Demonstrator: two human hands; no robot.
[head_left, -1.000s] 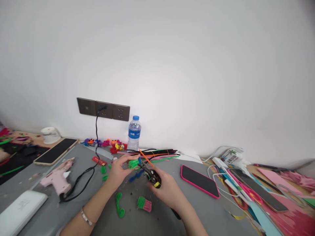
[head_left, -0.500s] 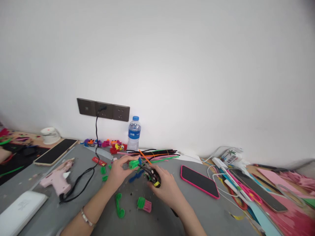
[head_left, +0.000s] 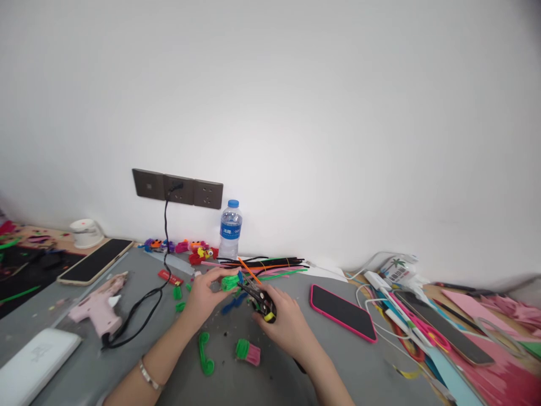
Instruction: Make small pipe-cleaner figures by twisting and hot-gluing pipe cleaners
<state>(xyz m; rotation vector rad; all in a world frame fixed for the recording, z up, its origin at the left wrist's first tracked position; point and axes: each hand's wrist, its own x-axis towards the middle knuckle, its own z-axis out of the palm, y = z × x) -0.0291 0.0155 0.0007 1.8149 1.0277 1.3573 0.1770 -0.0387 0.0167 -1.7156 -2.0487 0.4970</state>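
Between its thumb and fingers, my left hand (head_left: 208, 293) pinches a small green fuzzy piece (head_left: 229, 282) with a blue tip. My right hand (head_left: 284, 317) is closed around black-handled pliers (head_left: 264, 304). The jaws of the pliers reach left to the blue end of the piece; whether they grip it is too small to tell. Below the hands lie a curled green piece (head_left: 205, 354) and a green and pink piece (head_left: 248, 352). A blue fuzzy piece (head_left: 234, 303) rests on the grey mat between the hands.
A water bottle (head_left: 230, 230) stands behind the pipe cleaners (head_left: 274, 266). At left are a pink glue gun (head_left: 98, 310) with its black cord, a phone (head_left: 96, 260) and a white box (head_left: 38, 363). A pink-edged phone (head_left: 342, 312) and cluttered papers and cables lie at right.
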